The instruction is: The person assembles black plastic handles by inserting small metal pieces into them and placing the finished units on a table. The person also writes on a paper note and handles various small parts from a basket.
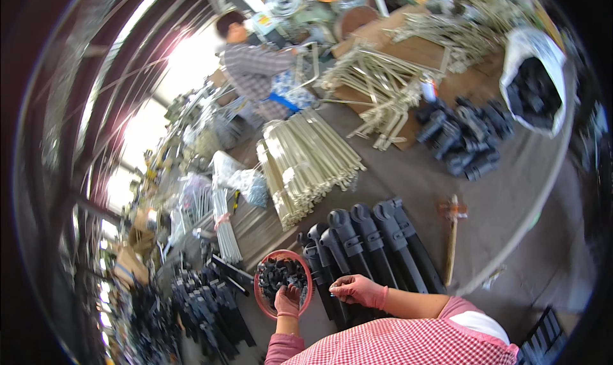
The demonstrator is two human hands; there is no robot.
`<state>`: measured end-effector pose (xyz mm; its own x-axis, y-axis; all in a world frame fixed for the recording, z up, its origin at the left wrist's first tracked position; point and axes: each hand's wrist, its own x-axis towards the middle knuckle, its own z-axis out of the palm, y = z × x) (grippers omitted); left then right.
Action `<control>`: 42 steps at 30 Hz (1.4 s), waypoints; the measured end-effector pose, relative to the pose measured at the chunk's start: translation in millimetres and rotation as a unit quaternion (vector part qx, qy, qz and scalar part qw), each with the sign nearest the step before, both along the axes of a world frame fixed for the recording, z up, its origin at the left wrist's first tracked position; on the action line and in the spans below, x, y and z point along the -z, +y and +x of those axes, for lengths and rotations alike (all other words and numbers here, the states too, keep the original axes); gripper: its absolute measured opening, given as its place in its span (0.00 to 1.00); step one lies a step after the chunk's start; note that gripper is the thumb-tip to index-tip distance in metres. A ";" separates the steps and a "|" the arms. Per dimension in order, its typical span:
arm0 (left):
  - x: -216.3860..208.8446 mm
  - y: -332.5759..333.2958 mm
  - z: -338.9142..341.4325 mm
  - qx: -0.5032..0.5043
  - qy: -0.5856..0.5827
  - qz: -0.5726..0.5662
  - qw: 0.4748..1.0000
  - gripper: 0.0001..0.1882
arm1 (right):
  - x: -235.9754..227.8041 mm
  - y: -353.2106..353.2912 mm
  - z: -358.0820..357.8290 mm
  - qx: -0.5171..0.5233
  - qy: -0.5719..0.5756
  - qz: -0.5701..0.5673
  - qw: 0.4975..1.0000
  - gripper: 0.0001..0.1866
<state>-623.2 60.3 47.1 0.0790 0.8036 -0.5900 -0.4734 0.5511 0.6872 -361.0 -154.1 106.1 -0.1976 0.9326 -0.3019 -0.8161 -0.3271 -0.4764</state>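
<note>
left hand [287,299]: at the near side of the pink basket [310,285], fingers curled among the small black parts [280,271]; i cannot tell whether they grip one.
right hand [361,291]: over the black tubes [371,238], thumb and fingertips together on a small piece [332,293], too tiny to make out.
black tubes: side by side, just right of the basket, wide round ends away from the person.
hammer [451,240]: right of the tubes.
pale bars [310,160]: stacked beyond the tubes.
co-worker [255,71]: across the table, in a checked shirt.
</note>
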 end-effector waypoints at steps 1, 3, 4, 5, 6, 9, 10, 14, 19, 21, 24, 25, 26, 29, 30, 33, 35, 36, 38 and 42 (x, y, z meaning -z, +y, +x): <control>-14.4 -20.7 5.4 0.029 -0.045 0.007 0.999 0.02 | -4.4 5.8 -4.5 -0.016 -0.015 0.016 1.000 0.10; -45.4 -65.4 13.7 0.097 -0.067 0.052 0.992 0.02 | -14.7 15.4 -22.4 -0.021 -0.058 -0.007 0.998 0.08; -59.9 -86.3 17.1 0.137 -0.043 0.089 0.986 0.04 | -19.9 19.4 -31.4 -0.028 -0.083 -0.008 0.996 0.09; -73.2 -102.4 18.4 0.179 -0.037 0.142 0.973 0.07 | -25.4 23.6 -42.9 -0.022 -0.112 -0.004 0.993 0.09; -84.4 -114.2 16.5 0.205 -0.015 0.163 0.965 0.10 | -30.6 28.0 -54.8 -0.023 -0.120 0.000 0.992 0.10; -101.2 -128.5 2.8 0.224 0.016 0.217 0.950 0.11 | -46.0 37.7 -90.7 -0.014 -0.171 -0.001 0.985 0.10; -102.5 -126.6 -5.7 0.221 0.020 0.225 0.949 0.12 | -51.0 41.7 -101.2 -0.022 -0.193 -0.010 0.981 0.11; -90.5 -115.6 -55.8 0.198 -0.017 0.289 0.936 0.12 | -66.5 60.1 -150.6 -0.035 -0.252 -0.031 0.967 0.09; -65.8 -92.8 -132.5 0.161 0.010 0.310 0.937 0.10 | -72.4 93.3 -230.7 -0.068 -0.373 -0.056 0.924 0.10; -60.9 -79.2 -163.9 0.138 0.018 0.315 0.939 0.08 | -73.3 112.2 -264.2 -0.085 -0.380 -0.029 0.921 0.10; -57.5 -59.6 -201.3 0.097 0.008 0.310 0.946 0.06 | -74.6 141.4 -302.6 -0.116 -0.426 -0.012 0.897 0.10; -56.7 -51.8 -209.5 0.082 -0.021 0.293 0.952 0.06 | -74.7 151.4 -313.2 -0.124 -0.472 0.000 0.873 0.10; -55.8 -46.0 -216.7 0.065 -0.054 0.276 0.958 0.06 | -74.5 161.3 -322.8 -0.132 -0.507 0.015 0.852 0.10; -49.8 -25.8 -235.5 0.017 -0.076 0.262 0.962 0.06 | -74.1 189.8 -342.9 -0.167 -0.481 0.026 0.861 0.10; -47.5 -19.8 -239.8 -0.006 -0.106 0.241 0.965 0.05 | -74.5 198.3 -346.1 -0.185 -0.479 0.005 0.858 0.11; -38.8 -5.5 -253.0 -0.016 -0.165 0.209 0.964 0.06 | -73.2 221.2 -350.9 -0.213 -0.350 -0.099 0.907 0.12; -33.6 -0.9 -257.3 0.011 -0.167 0.198 0.966 0.06 | -68.9 233.1 -354.6 -0.188 -0.249 -0.091 0.946 0.11; -31.5 -0.2 -256.7 0.018 -0.164 0.178 0.970 0.06 | -65.7 237.4 -357.5 -0.191 -0.284 -0.081 0.936 0.11; -26.6 1.8 -254.2 0.026 -0.156 0.169 0.973 0.07 | -61.3 243.4 -361.7 -0.182 -0.334 -0.078 0.922 0.11; -17.0 5.8 -246.1 0.027 -0.229 0.112 0.966 0.10 | -60.8 247.1 -363.6 -0.198 -0.385 -0.096 0.896 0.10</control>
